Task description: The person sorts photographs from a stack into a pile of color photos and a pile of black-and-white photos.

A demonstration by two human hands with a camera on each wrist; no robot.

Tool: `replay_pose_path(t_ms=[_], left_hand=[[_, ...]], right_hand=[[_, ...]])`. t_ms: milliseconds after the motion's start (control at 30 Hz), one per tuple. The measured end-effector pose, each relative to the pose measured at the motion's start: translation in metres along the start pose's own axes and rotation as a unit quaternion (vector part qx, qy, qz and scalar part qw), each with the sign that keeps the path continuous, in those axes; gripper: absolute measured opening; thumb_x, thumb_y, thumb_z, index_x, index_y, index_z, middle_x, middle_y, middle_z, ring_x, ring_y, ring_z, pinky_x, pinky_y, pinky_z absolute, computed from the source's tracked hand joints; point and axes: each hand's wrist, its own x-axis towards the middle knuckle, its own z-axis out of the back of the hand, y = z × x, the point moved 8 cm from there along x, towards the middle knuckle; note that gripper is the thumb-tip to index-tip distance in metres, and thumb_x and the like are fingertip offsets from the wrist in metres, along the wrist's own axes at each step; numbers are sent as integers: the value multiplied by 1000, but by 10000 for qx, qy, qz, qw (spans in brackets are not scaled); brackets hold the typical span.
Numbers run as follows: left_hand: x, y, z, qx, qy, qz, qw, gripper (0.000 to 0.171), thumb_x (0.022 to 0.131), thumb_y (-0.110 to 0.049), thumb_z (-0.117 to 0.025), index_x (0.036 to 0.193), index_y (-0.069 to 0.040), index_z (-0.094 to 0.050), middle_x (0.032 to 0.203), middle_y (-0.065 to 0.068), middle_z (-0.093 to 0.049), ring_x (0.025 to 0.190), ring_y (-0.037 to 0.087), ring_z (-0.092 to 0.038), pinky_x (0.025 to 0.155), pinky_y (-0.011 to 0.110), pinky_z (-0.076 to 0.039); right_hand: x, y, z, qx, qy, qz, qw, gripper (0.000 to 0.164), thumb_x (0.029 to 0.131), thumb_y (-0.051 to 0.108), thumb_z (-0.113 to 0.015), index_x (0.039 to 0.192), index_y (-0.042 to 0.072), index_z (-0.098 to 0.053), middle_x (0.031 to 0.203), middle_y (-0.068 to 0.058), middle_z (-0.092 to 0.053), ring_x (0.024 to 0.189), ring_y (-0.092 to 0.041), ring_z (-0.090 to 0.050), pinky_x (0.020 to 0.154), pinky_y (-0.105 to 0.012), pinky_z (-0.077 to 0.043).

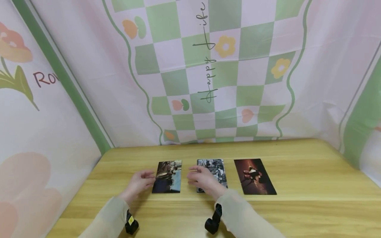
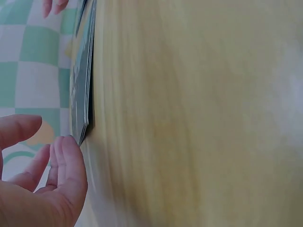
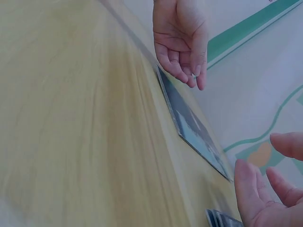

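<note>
Three picture cards lie in a row on the wooden table. My left hand (image 1: 139, 183) hovers at the left edge of the left card (image 1: 168, 177), which has dark and light blue areas; its fingers are loosely bent around nothing. In the left wrist view, layered edges show that this card (image 2: 84, 90) lies in a thin stack. My right hand (image 1: 206, 181) is over the left part of the black-and-white middle card (image 1: 219, 168), hiding some of it. Its fingers point left, thumb apart, with nothing between them. More layered edges show on the middle stack (image 3: 224, 219) in the right wrist view.
On the right lies a dark reddish-brown card (image 1: 254, 177) with a figure on it. The wooden table (image 1: 312, 178) meets a hanging checkered green-and-white cloth (image 1: 226, 76) at the back. Another printed cloth (image 1: 38, 132) hangs along the left side.
</note>
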Motion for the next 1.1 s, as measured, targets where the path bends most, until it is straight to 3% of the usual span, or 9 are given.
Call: replay_pose_path(t_ms=[233,600,1100], left_hand=[[-1,4,2,80,-12,30,10000,39,85,8,-58,122,16,-49,116,31,-56,96,28,-62,85,38,-57],[0,6,0,247,-24,-50,9997,39,85,6,-60,121,16,-51,118,32,-56,99,28,-62,86,36,-57],[-4,4,-2,264,-7,-135,9996,38,83,8,-59,119,18,-51,116,32,-58,98,29,-63,87,35,-56]], right_hand=[[7,-5,-13,281,41,-148,9995,44,92,-2,-52,133,-13,-37,127,-32,-46,114,-42,-53,95,-42,-52],[13,-8,-23,265,82,-139,9995,46,92,-3,-52,133,-15,-36,133,-35,-42,120,-44,-48,99,-45,-48],[12,-9,-27,-492,-22,83,9988,48,88,-1,-58,131,-16,-40,127,-31,-50,118,-42,-50,96,-42,-51]])
